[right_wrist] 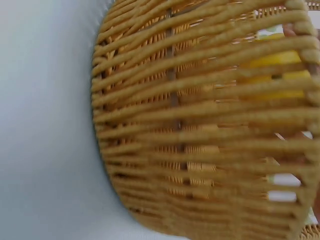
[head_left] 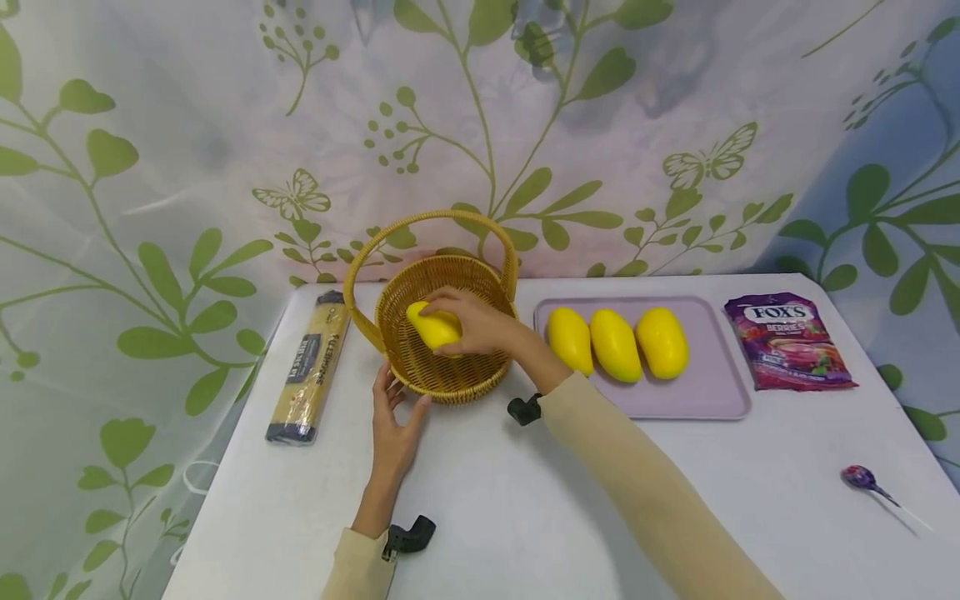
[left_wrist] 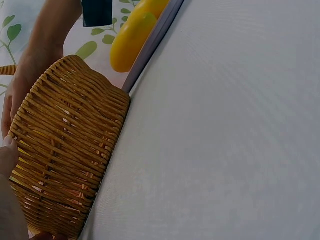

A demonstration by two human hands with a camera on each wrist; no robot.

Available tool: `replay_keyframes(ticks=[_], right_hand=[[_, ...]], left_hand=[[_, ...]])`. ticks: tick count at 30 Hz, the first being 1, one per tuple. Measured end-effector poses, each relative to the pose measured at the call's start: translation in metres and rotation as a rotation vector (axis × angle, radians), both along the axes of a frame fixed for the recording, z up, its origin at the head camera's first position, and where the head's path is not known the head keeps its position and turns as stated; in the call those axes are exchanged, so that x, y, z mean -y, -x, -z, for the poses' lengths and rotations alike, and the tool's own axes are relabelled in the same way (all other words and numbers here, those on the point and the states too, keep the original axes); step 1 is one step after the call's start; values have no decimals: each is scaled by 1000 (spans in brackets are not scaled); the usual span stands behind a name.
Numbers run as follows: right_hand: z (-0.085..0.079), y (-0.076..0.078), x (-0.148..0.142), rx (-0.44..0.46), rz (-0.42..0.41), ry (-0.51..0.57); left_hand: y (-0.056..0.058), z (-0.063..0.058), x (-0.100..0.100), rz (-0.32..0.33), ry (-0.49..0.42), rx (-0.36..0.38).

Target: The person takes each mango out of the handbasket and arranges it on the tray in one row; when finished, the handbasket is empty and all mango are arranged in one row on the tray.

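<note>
A yellow mango is gripped by my right hand inside the round wicker basket, above its woven bottom. My left hand rests against the basket's outer front-left side, thumb and fingers spread apart. The left wrist view shows the left thumb touching the basket rim. Through the weave in the right wrist view, yellow parts of the mango show. To the basket's right, three more mangoes lie side by side on a lilac tray.
A spaghetti pack lies left of the basket, whose tall arched handle stands upright. Right of the tray is a purple Fox's candy bag. A lollipop lies near the table's right edge. Behind the table hangs a leaf-patterned curtain.
</note>
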State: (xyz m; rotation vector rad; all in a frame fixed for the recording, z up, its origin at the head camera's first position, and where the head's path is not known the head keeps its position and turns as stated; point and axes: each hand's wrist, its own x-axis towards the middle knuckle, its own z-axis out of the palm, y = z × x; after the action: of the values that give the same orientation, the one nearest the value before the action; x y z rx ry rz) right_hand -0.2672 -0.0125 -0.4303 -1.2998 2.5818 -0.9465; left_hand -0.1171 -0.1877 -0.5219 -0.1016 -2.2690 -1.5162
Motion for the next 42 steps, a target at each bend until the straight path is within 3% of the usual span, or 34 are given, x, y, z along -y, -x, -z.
replay_keyframes(ticks=[3, 9, 13, 22, 32, 42], right_hand=[[-1, -5, -8, -25, 14, 12], [-13, -18, -27, -84, 26, 91], [-20, -25, -37, -121, 30, 122], [-28, -44, -69, -167, 67, 133], [-35, -67, -125, -225, 155, 218], [-33, -72, -190, -247, 319, 238]], left_hand=[[4, 11, 3, -17, 7, 23], [5, 16, 5, -14, -9, 23], [4, 12, 4, -12, -3, 15], [-7, -17, -5, 24, -23, -36], [-5, -17, -5, 35, -11, -34], [-7, -17, -5, 32, -23, -36]])
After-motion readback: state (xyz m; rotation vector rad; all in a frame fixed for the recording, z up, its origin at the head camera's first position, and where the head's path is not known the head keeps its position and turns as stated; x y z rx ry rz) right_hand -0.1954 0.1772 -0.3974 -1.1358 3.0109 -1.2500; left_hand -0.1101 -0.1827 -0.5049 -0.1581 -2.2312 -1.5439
